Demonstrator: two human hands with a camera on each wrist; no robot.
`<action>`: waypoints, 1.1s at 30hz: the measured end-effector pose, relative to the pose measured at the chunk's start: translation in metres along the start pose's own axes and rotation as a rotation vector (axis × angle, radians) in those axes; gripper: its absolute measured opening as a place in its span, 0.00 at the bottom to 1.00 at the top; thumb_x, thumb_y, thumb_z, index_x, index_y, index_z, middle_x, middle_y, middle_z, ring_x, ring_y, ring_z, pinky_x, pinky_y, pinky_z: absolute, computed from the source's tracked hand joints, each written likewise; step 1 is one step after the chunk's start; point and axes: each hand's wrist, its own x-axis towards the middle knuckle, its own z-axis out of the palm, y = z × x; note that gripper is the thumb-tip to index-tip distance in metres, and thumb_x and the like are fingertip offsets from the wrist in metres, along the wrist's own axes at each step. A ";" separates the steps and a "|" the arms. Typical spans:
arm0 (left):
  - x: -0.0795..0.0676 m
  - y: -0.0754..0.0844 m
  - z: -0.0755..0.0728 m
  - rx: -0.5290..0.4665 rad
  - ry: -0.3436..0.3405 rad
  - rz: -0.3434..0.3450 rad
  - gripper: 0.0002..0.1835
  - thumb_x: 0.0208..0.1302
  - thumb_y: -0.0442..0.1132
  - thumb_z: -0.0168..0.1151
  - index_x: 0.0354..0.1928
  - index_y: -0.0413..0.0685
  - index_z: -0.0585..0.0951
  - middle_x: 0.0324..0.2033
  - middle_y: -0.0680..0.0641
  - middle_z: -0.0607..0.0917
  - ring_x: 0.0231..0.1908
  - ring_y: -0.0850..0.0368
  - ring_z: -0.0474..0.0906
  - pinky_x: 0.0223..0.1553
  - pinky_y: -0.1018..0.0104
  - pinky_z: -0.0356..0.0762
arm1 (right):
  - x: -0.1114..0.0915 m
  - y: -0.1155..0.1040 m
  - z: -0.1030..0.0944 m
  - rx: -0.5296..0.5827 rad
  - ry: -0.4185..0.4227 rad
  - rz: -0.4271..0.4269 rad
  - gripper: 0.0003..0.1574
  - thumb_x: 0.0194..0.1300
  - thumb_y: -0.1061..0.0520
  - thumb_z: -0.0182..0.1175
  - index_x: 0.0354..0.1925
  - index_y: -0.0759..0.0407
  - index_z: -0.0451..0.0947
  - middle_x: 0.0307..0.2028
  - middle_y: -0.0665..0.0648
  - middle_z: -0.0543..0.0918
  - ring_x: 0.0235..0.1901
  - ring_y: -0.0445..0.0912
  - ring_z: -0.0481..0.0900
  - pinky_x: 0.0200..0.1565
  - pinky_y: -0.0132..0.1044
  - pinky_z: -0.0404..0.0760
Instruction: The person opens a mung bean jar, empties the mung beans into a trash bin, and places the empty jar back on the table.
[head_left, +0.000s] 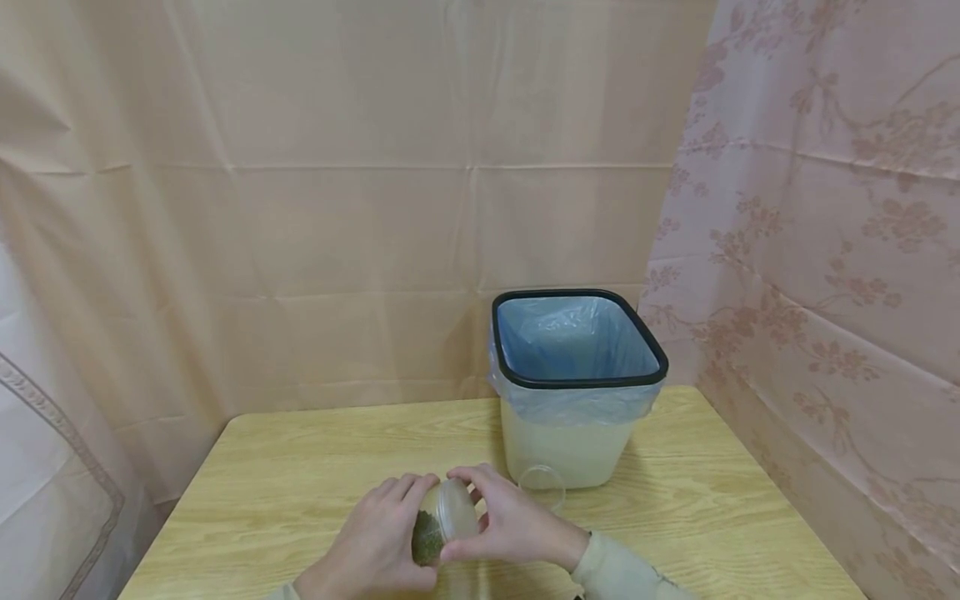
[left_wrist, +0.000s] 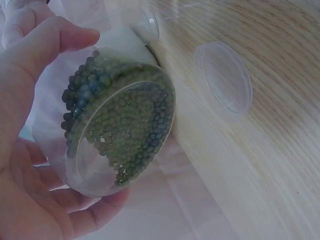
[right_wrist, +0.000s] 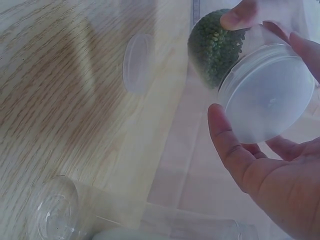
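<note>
My left hand (head_left: 375, 533) grips a clear plastic jar (left_wrist: 120, 130) partly filled with green beans (right_wrist: 217, 47). The jar is tipped on its side, its round base facing the left wrist camera. At its other end is a frosted white screw lid (right_wrist: 270, 100). My right hand (head_left: 513, 518) holds that lid by the rim, thumb on one side and fingers on the other. In the head view the lid (head_left: 457, 510) sits against the jar's mouth between both hands.
A loose clear round lid (left_wrist: 223, 77) is on the wooden table (head_left: 315, 454), near the foot of a cream bin (head_left: 562, 450) with a black rim and bluish liner. Another clear container (right_wrist: 57, 210) is close to me. Curtains hang behind and to the right.
</note>
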 end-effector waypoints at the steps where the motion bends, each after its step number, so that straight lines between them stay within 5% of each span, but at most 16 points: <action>1: 0.000 0.000 0.000 0.002 -0.002 0.001 0.48 0.33 0.55 0.78 0.61 0.42 0.75 0.50 0.48 0.83 0.44 0.53 0.81 0.42 0.58 0.84 | 0.000 0.000 0.000 0.003 -0.002 0.000 0.52 0.57 0.44 0.77 0.71 0.58 0.65 0.57 0.51 0.72 0.50 0.45 0.75 0.38 0.31 0.84; 24: 0.002 -0.001 0.001 0.074 0.052 0.066 0.49 0.28 0.57 0.79 0.59 0.42 0.78 0.48 0.46 0.84 0.41 0.51 0.83 0.38 0.56 0.86 | -0.003 -0.001 0.001 -0.008 -0.014 -0.020 0.52 0.58 0.42 0.75 0.72 0.57 0.63 0.56 0.50 0.71 0.52 0.41 0.72 0.42 0.35 0.85; 33: 0.001 0.002 -0.004 -0.030 -0.107 -0.034 0.49 0.33 0.54 0.78 0.61 0.38 0.74 0.51 0.45 0.86 0.42 0.53 0.83 0.42 0.46 0.80 | 0.000 0.000 0.000 -0.025 -0.018 -0.096 0.51 0.56 0.44 0.77 0.70 0.53 0.65 0.57 0.50 0.72 0.51 0.40 0.73 0.42 0.33 0.84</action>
